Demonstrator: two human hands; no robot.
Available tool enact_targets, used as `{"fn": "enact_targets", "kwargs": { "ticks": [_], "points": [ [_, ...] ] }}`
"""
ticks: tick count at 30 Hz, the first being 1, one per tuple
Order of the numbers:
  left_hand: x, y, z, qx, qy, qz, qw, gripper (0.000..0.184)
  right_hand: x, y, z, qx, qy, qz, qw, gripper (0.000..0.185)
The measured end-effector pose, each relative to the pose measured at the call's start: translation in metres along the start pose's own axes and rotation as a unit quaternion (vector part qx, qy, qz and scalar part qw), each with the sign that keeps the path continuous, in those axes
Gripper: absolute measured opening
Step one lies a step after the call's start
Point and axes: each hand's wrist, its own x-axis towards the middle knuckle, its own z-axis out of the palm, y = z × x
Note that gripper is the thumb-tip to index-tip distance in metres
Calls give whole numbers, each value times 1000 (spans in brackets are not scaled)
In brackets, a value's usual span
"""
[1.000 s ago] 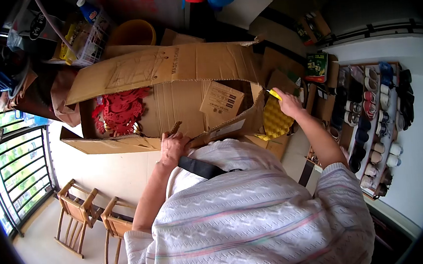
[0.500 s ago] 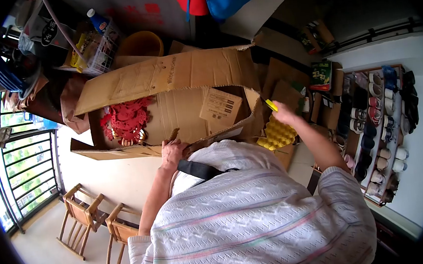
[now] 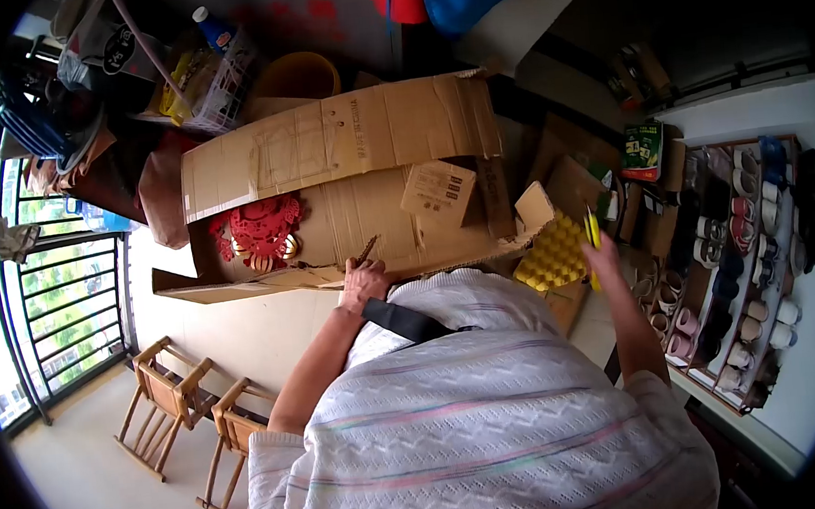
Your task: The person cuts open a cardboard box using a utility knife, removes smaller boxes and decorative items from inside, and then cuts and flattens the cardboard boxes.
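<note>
Box (image 3: 357, 215) before the body, top open; end panel (image 3: 534, 209) bent outward, far flap (image 3: 299, 153) attached. Left hand (image 3: 365, 285) curled on near edge (image 3: 285, 282); right hand (image 3: 605, 263) closed round yellow knife (image 3: 593, 232), off the box.

The left hand (image 3: 365, 283) grips the cardboard box (image 3: 356, 211); the right hand (image 3: 604, 260) holds a yellow tool (image 3: 594, 231) to the box's right.

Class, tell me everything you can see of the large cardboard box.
The large cardboard box is long and brown, lying open. The far panel reads MADE IN CHINA; the near edge looks ragged. Inside, a red cut-out decoration sits at the left end and a smaller carton toward the right. The left hand grips the near edge.
</note>
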Motion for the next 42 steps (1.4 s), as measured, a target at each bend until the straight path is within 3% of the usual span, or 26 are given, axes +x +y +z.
{"fn": "enact_targets", "kwargs": {
  "ticks": [1,3,7,10,14,15,18,21,25,28,31,32,35,36,42],
  "points": [
    [0,1,5,-2,-2,-3,1000,29,-18,-61,9,33,-14,-32,999,18],
    [1,-2,32,-13,28,-1,1000,27,0,-94,32,-16,-38,-222,974,26],
    [-8,1,56,-35,77,-28,996,25,15,-178,87,-224,-111,-318,915,20],
    [-12,7,54,-17,80,-52,995,21,38,-206,141,-329,-188,-289,879,19],
    [-12,13,13,-20,50,-90,995,20,69,-198,186,-386,-170,-316,850,25],
    [-12,13,11,-22,51,-105,993,21,77,-197,193,-386,-201,-279,856,27],
    [-11,7,18,-22,58,-139,988,23,106,-174,217,-426,-207,-358,805,28],
    [-8,3,29,-47,80,-155,984,21,114,-172,229,-445,-259,-251,820,37],
    [-10,3,15,-91,90,-149,981,22,105,-184,236,-458,-284,-197,819,36],
    [-7,-1,11,-89,112,-139,980,21,115,-167,246,-442,-279,-248,816,31],
    [-5,-1,13,-100,129,-135,977,18,130,-148,256,-405,-351,-203,820,27],
    [-5,0,13,-104,130,-136,976,18,134,-123,261,-400,-294,-343,798,27],
    [0,0,12,-114,109,-145,977,19,101,-122,263,-319,-368,-256,835,20],
    [1,1,11,-117,110,-137,977,20,84,-127,263,-350,-318,-275,837,19],
    [1,-1,17,-105,99,-134,981,28,42,-163,259,-303,-333,-301,841,15]
  ]
}}
